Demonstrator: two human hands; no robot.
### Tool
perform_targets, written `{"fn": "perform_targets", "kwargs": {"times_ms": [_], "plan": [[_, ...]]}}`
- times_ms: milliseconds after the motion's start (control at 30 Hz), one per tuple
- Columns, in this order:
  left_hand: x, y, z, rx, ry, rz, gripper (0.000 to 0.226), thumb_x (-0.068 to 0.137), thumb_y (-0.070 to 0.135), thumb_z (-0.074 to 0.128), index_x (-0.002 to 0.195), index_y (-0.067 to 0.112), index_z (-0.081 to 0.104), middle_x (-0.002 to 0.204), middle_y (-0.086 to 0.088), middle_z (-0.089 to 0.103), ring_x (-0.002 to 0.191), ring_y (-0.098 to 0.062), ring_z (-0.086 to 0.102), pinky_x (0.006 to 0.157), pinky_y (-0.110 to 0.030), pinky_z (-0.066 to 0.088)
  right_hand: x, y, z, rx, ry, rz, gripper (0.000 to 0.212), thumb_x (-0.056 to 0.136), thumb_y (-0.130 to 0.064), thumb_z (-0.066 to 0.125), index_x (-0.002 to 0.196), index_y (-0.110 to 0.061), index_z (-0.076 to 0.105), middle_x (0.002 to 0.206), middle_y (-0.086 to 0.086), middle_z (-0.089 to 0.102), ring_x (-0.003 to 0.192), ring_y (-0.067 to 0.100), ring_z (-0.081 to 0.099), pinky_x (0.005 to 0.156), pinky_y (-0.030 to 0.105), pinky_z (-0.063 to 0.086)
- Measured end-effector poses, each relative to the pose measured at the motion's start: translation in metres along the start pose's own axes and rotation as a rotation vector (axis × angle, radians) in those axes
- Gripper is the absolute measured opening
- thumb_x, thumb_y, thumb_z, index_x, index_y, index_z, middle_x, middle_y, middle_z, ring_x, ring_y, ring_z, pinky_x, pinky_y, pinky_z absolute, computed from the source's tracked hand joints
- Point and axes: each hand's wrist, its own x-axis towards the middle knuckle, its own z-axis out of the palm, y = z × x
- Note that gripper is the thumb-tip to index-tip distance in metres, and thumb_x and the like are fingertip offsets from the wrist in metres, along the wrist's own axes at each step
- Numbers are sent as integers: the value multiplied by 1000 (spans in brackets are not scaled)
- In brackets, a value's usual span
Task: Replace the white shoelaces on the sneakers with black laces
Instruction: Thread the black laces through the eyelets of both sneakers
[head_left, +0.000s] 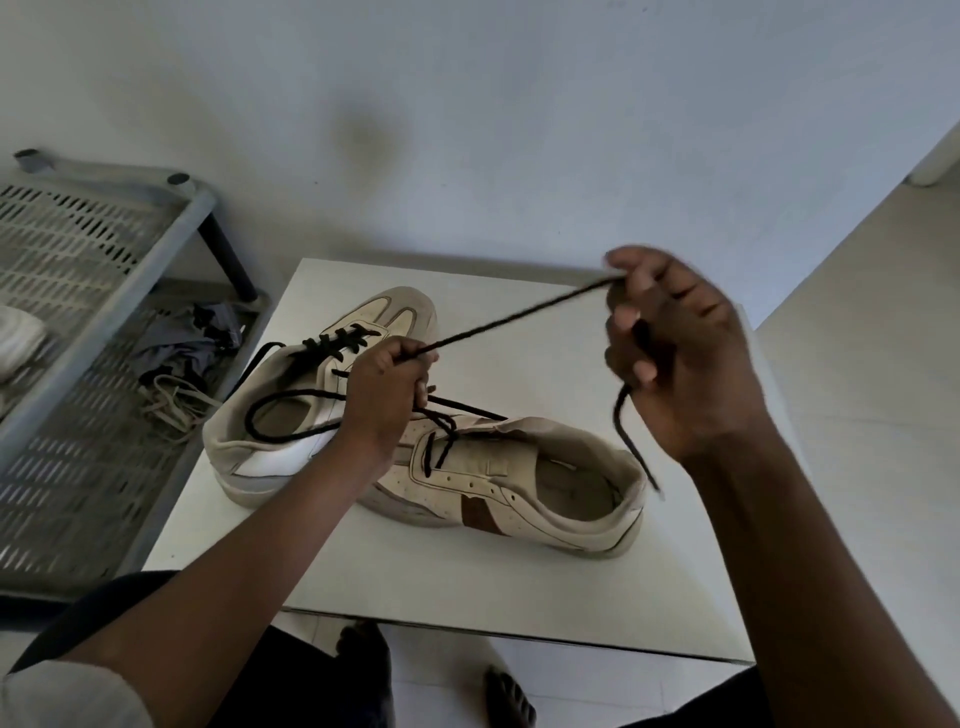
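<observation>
Surface: a small white desk (519, 597) against a pale wall, with a grey slatted rack (78, 312) to its left.
Far sneaker (270, 452): on the desk and already carrying a black lace through its eyelets, the ends lying loose over the collar.
Near sneaker (519, 493): on the desk just beside the other. Only the eyelets toward the toe hold lace, and the upper ones are bare.
Working lace (519, 317): black, stretched taut from the left hand up to the right, with its tail hanging past the near sneaker's heel.
Left hand (382, 395): the fingers are curled round the lace just above the threaded eyelets.
Right hand (675, 353): raised, with thumb and fingers (631, 317) pinching the lace and the rest loosely curled about it.
Old laces (174, 405): a white heap on the rack's lower shelf.
Step, by my judgement: drawing slack through the low eyelets before the next crossing.
Doing it well: pin the shoe down with the left hand, pull steadily along the lace's line, and check that both ends come out equal. Then slide the right-hand pinch down to the tip so it feeds cleanly into the next eyelet.
</observation>
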Motion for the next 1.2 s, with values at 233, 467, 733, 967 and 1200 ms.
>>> {"fn": "perform_targets", "kwargs": {"times_ms": [233, 467, 733, 967, 1200], "plan": [[3, -9, -4, 299, 21, 113, 26, 83, 0, 56, 100, 20, 53, 96, -4, 61, 79, -17, 60, 73, -26, 49, -2, 36, 21, -263, 22, 165, 21, 100, -14, 46, 106, -12, 66, 88, 4, 72, 40, 9, 42, 38, 16, 23], [-15, 8, -4, 448, -565, 609, 54, 76, 11, 47, 130, 7, 52, 92, 9, 62, 87, -10, 59, 81, -29, 48, -9, 65, 34, -475, -79, 315, 21, 101, -17, 48, 99, -7, 67, 74, 8, 65, 46, 7, 43, 45, 18, 37], [-6, 14, -8, 466, -305, 394, 16, 94, 15, 57, 89, 21, 71, 76, 8, 70, 76, -9, 64, 75, -31, 52, -2, 60, 25, -406, -26, 361, 21, 97, -17, 55, 118, -18, 59, 75, 2, 67, 46, 8, 41, 43, 16, 33], [11, 10, -15, 161, 223, 231, 25, 102, 19, 39, 85, 16, 56, 67, 5, 53, 51, -3, 45, 53, -20, 39, -1, 43, -9, -489, -251, 560, 22, 100, -14, 48, 113, -10, 66, 73, 2, 63, 56, 12, 45, 53, 25, 33], [9, -1, -11, 540, 178, 316, 13, 92, 14, 56, 102, 14, 65, 96, 7, 66, 89, -5, 58, 83, -24, 46, 4, 43, -1, -468, -206, 502, 31, 103, -10, 38, 125, -16, 59, 69, 5, 55, 45, 7, 29, 43, 16, 25]]}}
